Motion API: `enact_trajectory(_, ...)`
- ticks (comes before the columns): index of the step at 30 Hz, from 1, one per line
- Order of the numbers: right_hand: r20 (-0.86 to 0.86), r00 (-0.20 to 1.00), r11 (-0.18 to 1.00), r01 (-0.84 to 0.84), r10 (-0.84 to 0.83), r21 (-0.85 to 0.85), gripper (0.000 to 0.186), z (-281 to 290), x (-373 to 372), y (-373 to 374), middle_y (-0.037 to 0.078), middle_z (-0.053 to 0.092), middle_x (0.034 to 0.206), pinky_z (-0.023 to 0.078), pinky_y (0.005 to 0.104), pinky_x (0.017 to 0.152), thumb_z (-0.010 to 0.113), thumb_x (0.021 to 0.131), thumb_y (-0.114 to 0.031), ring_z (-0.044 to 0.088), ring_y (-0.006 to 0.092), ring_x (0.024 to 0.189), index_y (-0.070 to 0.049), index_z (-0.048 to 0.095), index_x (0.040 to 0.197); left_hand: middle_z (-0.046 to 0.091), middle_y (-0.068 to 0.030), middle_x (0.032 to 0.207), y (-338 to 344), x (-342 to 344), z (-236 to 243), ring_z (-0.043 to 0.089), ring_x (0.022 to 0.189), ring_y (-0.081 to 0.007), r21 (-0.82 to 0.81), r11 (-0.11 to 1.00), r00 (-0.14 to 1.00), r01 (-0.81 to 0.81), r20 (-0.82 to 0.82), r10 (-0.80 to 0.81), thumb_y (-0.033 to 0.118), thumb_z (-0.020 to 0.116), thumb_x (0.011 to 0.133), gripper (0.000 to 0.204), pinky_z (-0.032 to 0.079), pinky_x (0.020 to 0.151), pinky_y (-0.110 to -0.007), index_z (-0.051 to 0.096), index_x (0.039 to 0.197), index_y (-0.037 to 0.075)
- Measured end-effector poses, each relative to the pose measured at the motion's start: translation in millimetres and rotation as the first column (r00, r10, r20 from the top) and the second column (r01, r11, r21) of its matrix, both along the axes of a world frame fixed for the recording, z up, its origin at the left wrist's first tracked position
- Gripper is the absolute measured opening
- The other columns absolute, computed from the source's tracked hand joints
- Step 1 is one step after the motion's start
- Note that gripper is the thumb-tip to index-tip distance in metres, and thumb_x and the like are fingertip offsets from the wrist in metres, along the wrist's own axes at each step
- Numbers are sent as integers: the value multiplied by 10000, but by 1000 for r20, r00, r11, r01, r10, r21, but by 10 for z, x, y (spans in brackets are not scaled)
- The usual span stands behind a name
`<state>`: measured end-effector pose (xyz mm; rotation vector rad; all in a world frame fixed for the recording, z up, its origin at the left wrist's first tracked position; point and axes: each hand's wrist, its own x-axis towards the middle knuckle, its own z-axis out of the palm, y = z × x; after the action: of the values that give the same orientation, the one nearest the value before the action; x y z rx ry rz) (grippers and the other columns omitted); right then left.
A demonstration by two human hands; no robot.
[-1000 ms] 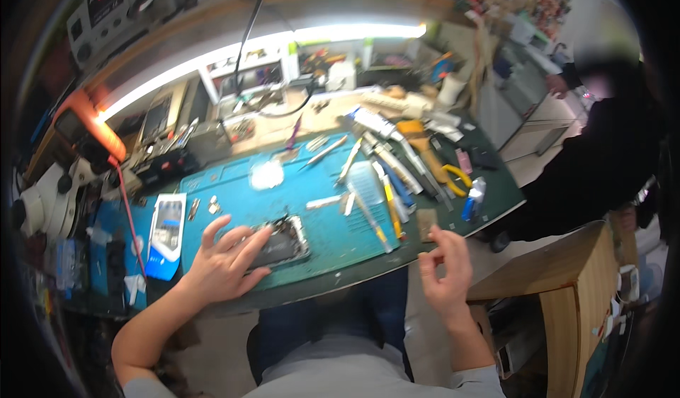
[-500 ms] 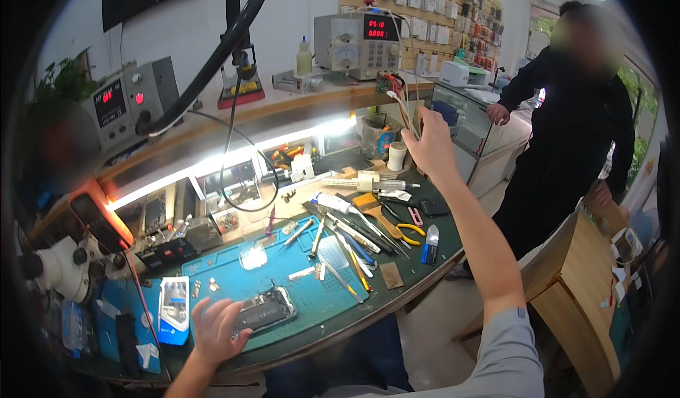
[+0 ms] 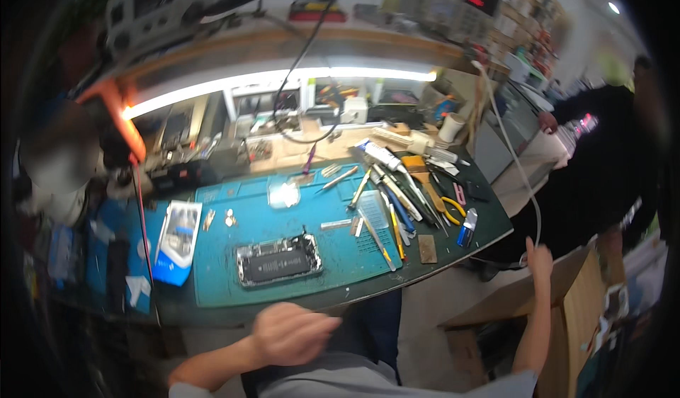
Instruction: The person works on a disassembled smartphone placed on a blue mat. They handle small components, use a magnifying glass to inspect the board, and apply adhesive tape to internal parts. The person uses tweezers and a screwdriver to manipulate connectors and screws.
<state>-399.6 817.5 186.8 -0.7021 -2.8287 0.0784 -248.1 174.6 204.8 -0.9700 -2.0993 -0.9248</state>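
A cluttered repair station fills the view: a dark worktop (image 3: 489, 221) carrying a teal mat (image 3: 241, 228), lit from behind by a long light strip (image 3: 283, 83) under a shelf of bench instruments with red displays. On the mat lies an opened phone (image 3: 278, 260), flat, its inner parts facing up, near the front edge. To its left sits a blue and white packet (image 3: 177, 239), and to its right a spread of hand tools (image 3: 397, 200), tweezers and drivers, lies fanned across the mat's right end.

The left hand (image 3: 292, 334) hangs below the worktop's front edge, in front of the person's lap, forearm coming in from the lower left. It is blurred; the fingers look loosely curled inward, but whether its grip is closed I cannot tell. It holds nothing visible and is apart from the phone, which lies just beyond it on the mat.

The right arm reaches up and out to the right, elbow low, forearm nearly vertical. The right hand (image 3: 538, 253) is raised beside the worktop's right corner, its grip clamped on a white cable (image 3: 513, 157) that rises in a curve from the hand towards the shelf. Behind it stands a person in dark clothing (image 3: 602, 164) near a cardboard box (image 3: 567, 306).
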Motion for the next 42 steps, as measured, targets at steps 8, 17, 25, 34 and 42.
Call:
enact_trajectory(8, -117, 844, 149, -225, 523, -963, 384, 207, 1280, -2295, 67, 708, 856, 534, 249, 548, 563, 1126, -355, 665, 125, 642, 4, 684, 1066, 554, -203, 1401, 2055, -216, -849, 714, 973, -262, 448, 840, 481, 307, 689, -543, 240, 674, 1053, 553, 608, 807, -385, 444, 1505, 19)
enact_trajectory(17, 177, 808, -457, 482, 562, -748, 962, -540, 2083, -1947, 267, 730, 1168, 668, 457, 753, 434, 977, -809, 768, 369, 990, 62, 620, 1341, 714, -81, 967, 2055, -229, -931, 733, 882, -156, 784, 614, 23, -84, 618, -786, 239, 508, 1143, 292, 590, 801, -313, 647, 1080, -11)
enact_trajectory(25, 299, 933, -779, 35, -199, -626, 134, -2655, 2189, -987, 122, 691, 880, 630, 322, 679, 607, 907, -56, 706, 220, 782, 6, 652, 1017, 658, -15, 903, 1630, 154, -332, 667, 731, -100, 799, 600, -313, 49, 583, -750, 298, 475, 1157, 322, 548, 655, -272, 619, 1251, 25)
enact_trajectory(34, -258, 738, -139, -430, -624, -892, 291, -433, 1072, -823, -47, 444, 744, 289, 188, 428, 540, 1137, -339, 336, 32, 529, -72, 624, 1219, 698, -95, 1068, 697, 140, -168, 745, 914, -235, 363, 881, 80, 303, 912, -403, 287, 513, 1130, 378, 622, 742, -374, 619, 1353, 0)
enact_trajectory(42, -289, 545, 263, -720, 787, -643, 181, 1048, 510, -3221, -32, 632, 825, 418, 230, 628, 675, 1050, -191, 506, 41, 691, -15, 713, 1065, 728, -109, 1024, -212, -528, 422, 730, 903, -282, 76, 994, 828, -75, 560, 20, 57, 793, 910, 328, 604, 785, -375, 717, 1228, 63)
